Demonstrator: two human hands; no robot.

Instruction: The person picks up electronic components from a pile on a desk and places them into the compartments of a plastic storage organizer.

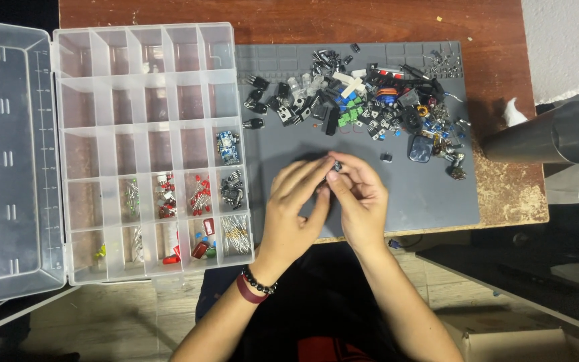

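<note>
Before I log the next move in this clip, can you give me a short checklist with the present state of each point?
1. Small dark part pinched between both hands: ok.
2. Left hand and right hand over the grey rubber mat: ok.
3. Clear plastic compartment box open, lid folded out: ok.
4. Upper compartments free: ok.
5. Kind of part held: cannot tell, fingers hide it.
6. Pile of mixed electronic parts fully on the mat: ok.

Both hands meet at centre, forearms converging.
Left hand (292, 204) and right hand (358, 194) touching, fingertips pinched together.
</note>
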